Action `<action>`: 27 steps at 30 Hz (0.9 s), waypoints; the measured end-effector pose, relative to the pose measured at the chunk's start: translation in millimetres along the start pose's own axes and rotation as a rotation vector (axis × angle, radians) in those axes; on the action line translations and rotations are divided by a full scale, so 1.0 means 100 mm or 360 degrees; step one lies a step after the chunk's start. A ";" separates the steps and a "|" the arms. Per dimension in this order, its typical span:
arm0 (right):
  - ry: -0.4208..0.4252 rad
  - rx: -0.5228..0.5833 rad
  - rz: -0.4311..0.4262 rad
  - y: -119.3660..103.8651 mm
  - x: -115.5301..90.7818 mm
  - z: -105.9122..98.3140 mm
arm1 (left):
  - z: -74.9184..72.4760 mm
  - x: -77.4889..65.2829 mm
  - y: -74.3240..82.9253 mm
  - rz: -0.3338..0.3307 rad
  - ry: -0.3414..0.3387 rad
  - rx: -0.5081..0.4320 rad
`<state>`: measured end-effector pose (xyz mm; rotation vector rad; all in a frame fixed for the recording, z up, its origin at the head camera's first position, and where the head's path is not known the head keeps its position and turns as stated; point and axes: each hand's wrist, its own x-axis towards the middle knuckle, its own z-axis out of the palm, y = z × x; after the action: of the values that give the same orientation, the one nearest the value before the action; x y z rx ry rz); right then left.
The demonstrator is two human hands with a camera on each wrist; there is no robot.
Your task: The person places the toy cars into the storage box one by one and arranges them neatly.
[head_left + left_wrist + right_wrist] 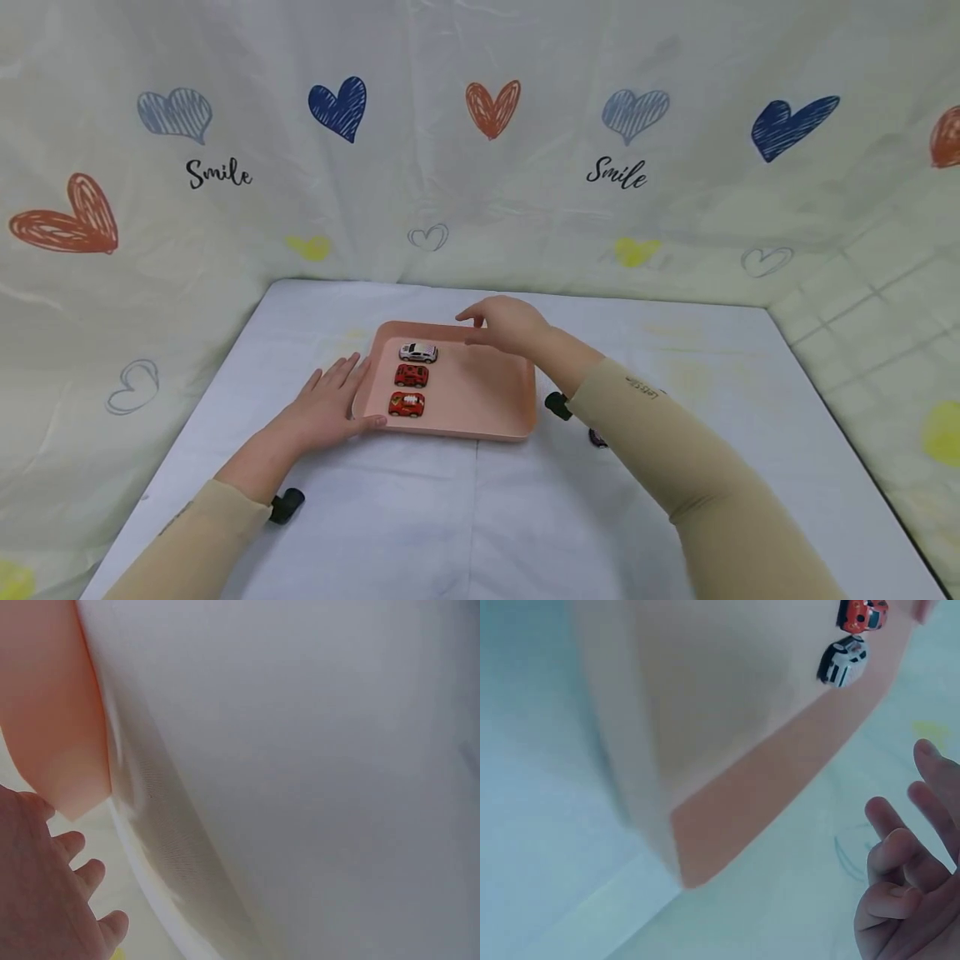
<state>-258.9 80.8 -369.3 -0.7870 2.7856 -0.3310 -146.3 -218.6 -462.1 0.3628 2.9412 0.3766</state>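
A pink rectangular tray (480, 396) lies on the table with three toy cars lined up along its left side. At the back is a white toy car (417, 353), in the middle a red toy car (412, 376), and nearest the front another red toy car (407, 405). My left hand (330, 408) rests at the tray's left edge, fingers spread and thumb at the front left corner. Above the tray's back edge, right of the cars, my right hand (510, 325) has loosely bent fingers and nothing between them, as the right wrist view (915, 877) also shows.
A small dark round-edged object (597, 438) on the table is partly hidden by my right sleeve (645, 442). White cloth covers the table (420, 517). Behind it hangs a pale sheet (555, 217) printed with hearts. A black wrist camera (287, 506) sits by my left cuff.
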 end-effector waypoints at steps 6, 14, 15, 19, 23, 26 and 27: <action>0.0019 -0.0001 0.0026 0.20 -0.27 -0.05 | 0.01 -0.01 -0.01 0.0010 0.0018 -0.0027; 0.0031 -0.0053 0.0058 0.50 -0.69 -0.02 | 0.03 -0.01 -0.02 0.0010 0.0023 -0.0013; 0.0030 -0.0079 0.0053 0.54 -0.75 -0.01 | 0.03 -0.01 -0.02 0.0018 0.0029 -0.0022; -0.0013 -0.0105 0.0060 0.72 -0.97 0.04 | 0.03 0.00 -0.02 0.0027 0.0030 -0.0024; -0.0032 -0.0063 0.0083 0.91 -1.18 0.08 | 0.03 0.00 -0.02 0.0018 0.0018 -0.0015; -0.0041 -0.0032 0.0110 1.02 -1.32 0.10 | 0.02 -0.01 -0.01 0.0013 0.0019 -0.0019; -0.0046 -0.0024 0.0123 1.06 -1.36 0.10 | 0.01 -0.02 -0.01 0.0014 0.0017 -0.0026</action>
<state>-194.2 240.0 -386.4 -0.6797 2.7859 -0.2825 -144.7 -219.2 -463.2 0.3726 2.9460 0.4051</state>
